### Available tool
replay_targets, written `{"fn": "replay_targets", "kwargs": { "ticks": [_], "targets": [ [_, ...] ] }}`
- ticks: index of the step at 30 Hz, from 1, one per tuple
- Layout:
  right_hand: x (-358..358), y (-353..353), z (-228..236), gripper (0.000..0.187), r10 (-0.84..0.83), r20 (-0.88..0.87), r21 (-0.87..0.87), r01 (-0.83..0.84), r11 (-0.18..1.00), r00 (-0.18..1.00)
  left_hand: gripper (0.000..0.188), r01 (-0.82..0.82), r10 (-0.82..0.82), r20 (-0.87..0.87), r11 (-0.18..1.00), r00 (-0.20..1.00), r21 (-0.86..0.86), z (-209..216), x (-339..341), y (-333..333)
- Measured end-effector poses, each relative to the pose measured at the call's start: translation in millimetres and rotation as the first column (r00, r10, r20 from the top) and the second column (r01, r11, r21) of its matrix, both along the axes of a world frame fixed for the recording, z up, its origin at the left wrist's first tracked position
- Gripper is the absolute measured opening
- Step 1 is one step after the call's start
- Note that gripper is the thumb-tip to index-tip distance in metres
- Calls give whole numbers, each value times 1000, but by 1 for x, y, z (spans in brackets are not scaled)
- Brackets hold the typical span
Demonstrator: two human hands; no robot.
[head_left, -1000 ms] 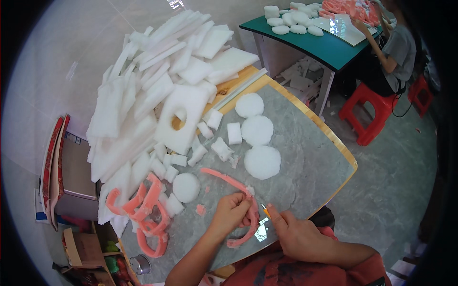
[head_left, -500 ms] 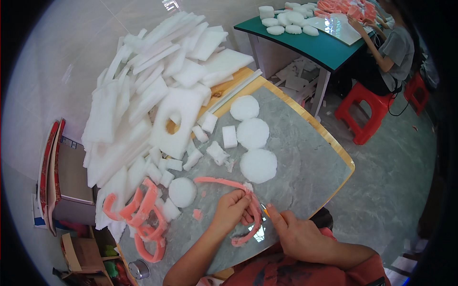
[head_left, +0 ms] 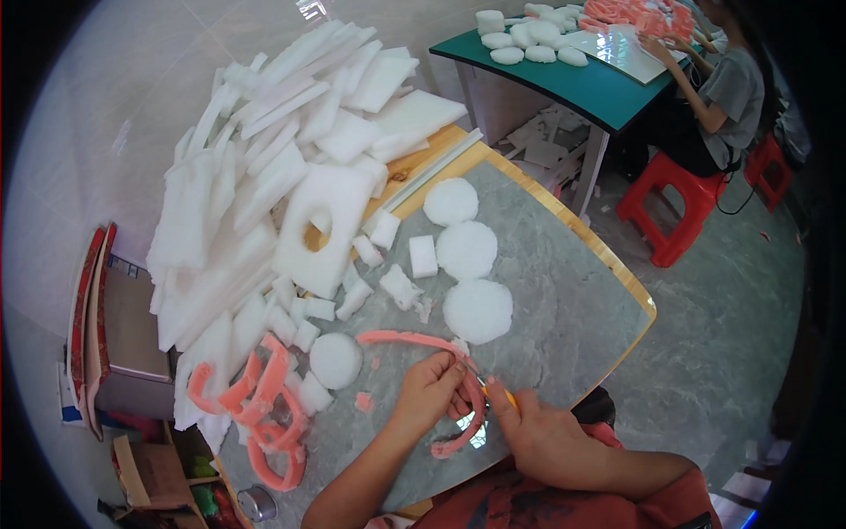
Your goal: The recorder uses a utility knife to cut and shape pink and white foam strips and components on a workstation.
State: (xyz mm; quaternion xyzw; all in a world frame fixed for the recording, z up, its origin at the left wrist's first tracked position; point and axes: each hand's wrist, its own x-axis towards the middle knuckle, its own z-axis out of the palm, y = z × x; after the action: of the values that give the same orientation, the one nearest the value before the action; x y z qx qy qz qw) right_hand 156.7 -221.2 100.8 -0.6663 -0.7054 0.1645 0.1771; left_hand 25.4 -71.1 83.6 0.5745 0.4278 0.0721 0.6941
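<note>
Head view: both forearms come up from the near edge and meet over the near part of the grey counter (head_left: 564,300). The left hand (head_left: 427,392) is curled, fingers pinched on a curved pink foam strip (head_left: 414,339) that arcs from the counter's middle, runs under the hand and hooks back down toward the near edge. The right hand (head_left: 542,432) is closed around a small orange-handled knife (head_left: 502,394), its tip set against the strip just right of the left fingers.

Edges now: the hands work close to the counter's near rim, where a wooden border shows on the right. Bare grey surface lies open to the right of the hands out to that corner. To the left it is crowded.

Counting: three round white foam discs (head_left: 477,310) lie in a line running away from the hands, and a fourth, smaller disc (head_left: 335,360) sits left of the strip. Small white foam blocks (head_left: 423,256) are scattered between them, too many to count surely. A heap of white foam offcuts (head_left: 264,159) fills the far left, one slab (head_left: 322,231) with a hole through it. A tangle of pink foam curves (head_left: 264,406) lies at the near left.

Far right, another person (head_left: 727,88) sits on a red stool (head_left: 674,207) at a green counter (head_left: 582,84) carrying more white discs and pink pieces.
</note>
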Motion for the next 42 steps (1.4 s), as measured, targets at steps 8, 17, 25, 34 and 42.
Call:
{"fn": "replay_targets", "kwargs": {
  "ticks": [8,17,25,34,42],
  "targets": [
    [-7,9,10,66,-4,5,-142,4,990,1000,24,5,-3,-20,997,1000,71,1,3,-4],
    [-11,20,6,62,-37,29,-27,38,999,999,20,-1,-2,38,997,999,79,-6,2,-3],
    [18,20,5,68,-52,-211,-156,19,988,976,17,6,-8,38,998,999,57,-1,2,1],
    [43,4,27,70,-216,-630,-93,203,975,746,13,106,-87,-62,811,994,575,47,-35,14],
    [47,-14,21,65,-210,-797,57,417,907,566,24,297,-188,-263,185,946,937,107,-42,13]
  ]
}}
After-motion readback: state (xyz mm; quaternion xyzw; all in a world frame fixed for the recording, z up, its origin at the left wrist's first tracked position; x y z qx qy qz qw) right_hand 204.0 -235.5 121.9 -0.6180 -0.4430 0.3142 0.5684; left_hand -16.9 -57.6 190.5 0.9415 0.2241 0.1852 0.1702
